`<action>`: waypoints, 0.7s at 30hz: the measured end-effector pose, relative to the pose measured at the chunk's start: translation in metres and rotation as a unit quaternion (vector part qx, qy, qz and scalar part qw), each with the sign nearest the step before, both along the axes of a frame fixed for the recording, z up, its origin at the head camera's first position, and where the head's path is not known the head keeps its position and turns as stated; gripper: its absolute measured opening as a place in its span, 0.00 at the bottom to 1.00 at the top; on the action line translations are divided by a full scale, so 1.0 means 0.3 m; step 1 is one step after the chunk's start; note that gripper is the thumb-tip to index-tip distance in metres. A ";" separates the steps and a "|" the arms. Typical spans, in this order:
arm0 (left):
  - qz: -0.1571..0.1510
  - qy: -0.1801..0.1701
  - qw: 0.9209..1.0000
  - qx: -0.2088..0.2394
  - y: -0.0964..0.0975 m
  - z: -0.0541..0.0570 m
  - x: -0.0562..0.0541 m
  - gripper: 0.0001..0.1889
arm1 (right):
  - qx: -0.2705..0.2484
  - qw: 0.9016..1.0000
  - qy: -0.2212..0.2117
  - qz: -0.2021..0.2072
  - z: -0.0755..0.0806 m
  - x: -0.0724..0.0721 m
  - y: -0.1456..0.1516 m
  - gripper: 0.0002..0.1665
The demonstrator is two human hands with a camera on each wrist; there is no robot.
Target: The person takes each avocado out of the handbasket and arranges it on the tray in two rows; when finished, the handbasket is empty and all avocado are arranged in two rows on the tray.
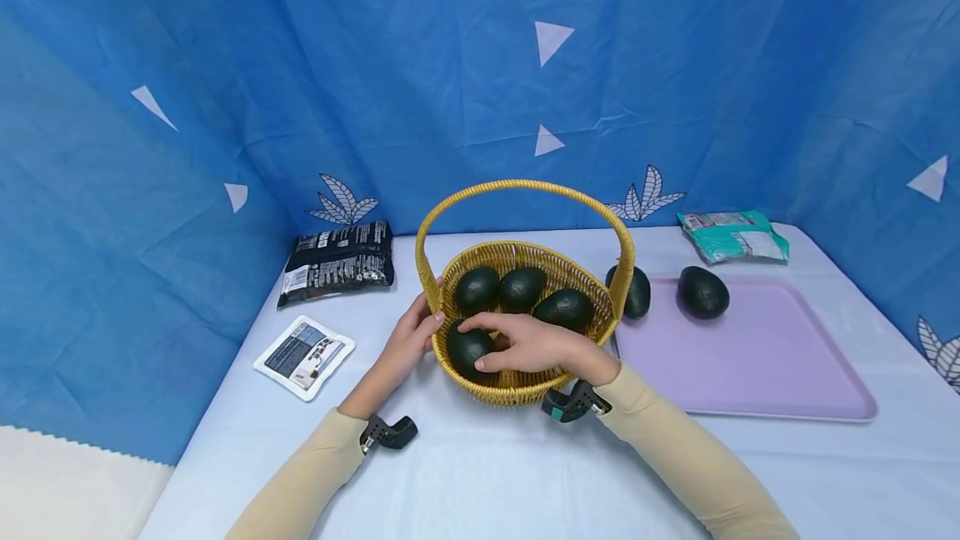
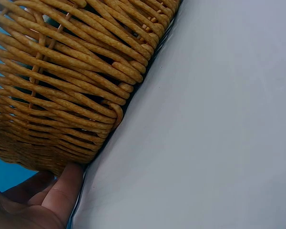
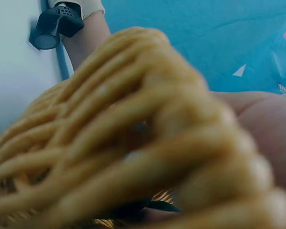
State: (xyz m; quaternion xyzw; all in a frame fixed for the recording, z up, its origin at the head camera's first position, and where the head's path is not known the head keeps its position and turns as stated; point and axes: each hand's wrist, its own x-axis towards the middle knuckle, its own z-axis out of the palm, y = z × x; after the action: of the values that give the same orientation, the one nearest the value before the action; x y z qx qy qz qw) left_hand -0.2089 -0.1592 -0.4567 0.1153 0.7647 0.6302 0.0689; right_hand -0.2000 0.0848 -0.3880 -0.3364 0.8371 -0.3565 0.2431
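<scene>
A yellow wicker basket (image 1: 517, 397) with a tall arched handle stands on the table, several dark green avocados in it. My right hand (image 1: 528, 342) reaches over its near rim, thumb and fingers gripping the avocado (image 1: 468, 350) at the front left. Behind that lie an avocado (image 1: 477, 289) at the left, another (image 1: 522, 288) beside it and a third (image 1: 564, 309) to the right. At the basket's left side, my left hand (image 1: 411, 333) holds the wall near the handle's foot; its fingers (image 2: 64, 195) touch the weave low down in the left wrist view. Blurred weave hides most of my right hand in the right wrist view.
Right of the basket lies a lilac tray (image 1: 750, 365) with an avocado (image 1: 702, 292) at its back left; another avocado (image 1: 637, 294) sits partly behind the basket handle. A teal packet (image 1: 735, 237) lies at back right. Left are a black packet (image 1: 337, 263) and a flat white pack (image 1: 304, 357).
</scene>
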 end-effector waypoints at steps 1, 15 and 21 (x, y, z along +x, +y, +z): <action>0.000 -0.001 1.000 0.000 -0.001 -0.001 0.000 0.32 | -0.002 1.000 0.006 0.005 -0.002 0.000 0.000 0.31; 0.000 -0.003 1.000 -0.002 -0.001 0.000 0.001 0.32 | -0.004 0.998 0.051 0.040 -0.011 0.006 0.001 0.23; -0.004 0.003 1.000 0.003 -0.003 0.000 0.001 0.32 | 0.006 0.996 0.062 0.060 -0.012 0.007 0.006 0.25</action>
State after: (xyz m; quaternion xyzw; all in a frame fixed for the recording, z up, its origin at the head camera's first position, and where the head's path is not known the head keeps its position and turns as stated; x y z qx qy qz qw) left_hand -0.2085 -0.1601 -0.4568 0.1207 0.7624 0.6320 0.0687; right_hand -0.1979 0.0864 -0.3915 -0.4058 0.8311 -0.3145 0.2138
